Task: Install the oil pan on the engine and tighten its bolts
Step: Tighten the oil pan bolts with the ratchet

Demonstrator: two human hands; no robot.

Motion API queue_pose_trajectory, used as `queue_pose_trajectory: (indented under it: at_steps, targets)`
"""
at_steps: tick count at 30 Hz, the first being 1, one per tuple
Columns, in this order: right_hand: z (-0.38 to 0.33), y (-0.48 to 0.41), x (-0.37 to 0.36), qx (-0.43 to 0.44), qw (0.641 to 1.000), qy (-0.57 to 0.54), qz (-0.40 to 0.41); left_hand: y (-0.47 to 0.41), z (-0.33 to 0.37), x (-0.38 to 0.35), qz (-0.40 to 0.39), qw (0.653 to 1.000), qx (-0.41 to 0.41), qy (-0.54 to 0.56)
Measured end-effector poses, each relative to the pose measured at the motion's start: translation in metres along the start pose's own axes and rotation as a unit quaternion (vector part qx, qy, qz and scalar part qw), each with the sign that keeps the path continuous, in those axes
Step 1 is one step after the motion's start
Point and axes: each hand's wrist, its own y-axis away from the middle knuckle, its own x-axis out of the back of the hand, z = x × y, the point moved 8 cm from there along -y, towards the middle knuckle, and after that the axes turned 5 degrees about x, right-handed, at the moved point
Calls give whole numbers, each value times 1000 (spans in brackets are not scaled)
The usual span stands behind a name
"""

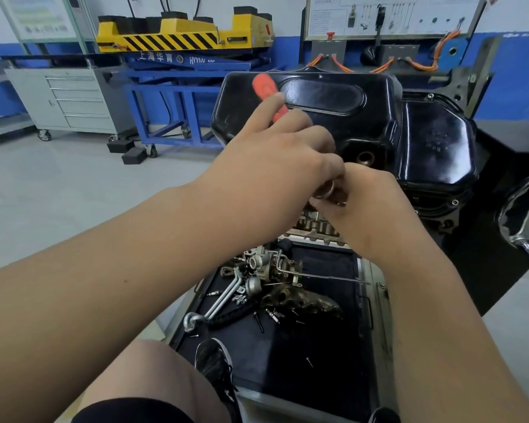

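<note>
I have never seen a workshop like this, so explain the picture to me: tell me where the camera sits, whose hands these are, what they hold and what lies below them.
There is one picture, taken by a camera worn on a person's head, looking forward and down. There is no robot: the two bare arms are that person's own. The left hand holds the orange handle of a wrench, and the right hand pinches its metal end. Behind them is a black oil pan, set on an engine. Small bolts show along the pan's rim. Below lies a dark tray with loose metal parts. The person's shoe shows at the tray's near edge.
</note>
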Motion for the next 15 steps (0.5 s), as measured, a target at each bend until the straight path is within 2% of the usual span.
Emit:
queue_pose_trajectory:
  at_steps: [3, 6, 10, 15]
  targets:
    - [4, 2, 3, -16, 1000, 5, 26, 0, -4, 3, 8, 1000, 7, -3]
    - [5, 3, 8, -22, 997, 35, 63, 1, -8, -1, -22, 998, 54, -1]
    - [2, 6, 3, -31, 997, 38, 61, 0, -10, -11, -60, 992, 111, 13]
    - [0, 1, 1, 1, 999, -5, 31, 0, -3, -4, -9, 999, 37, 13]
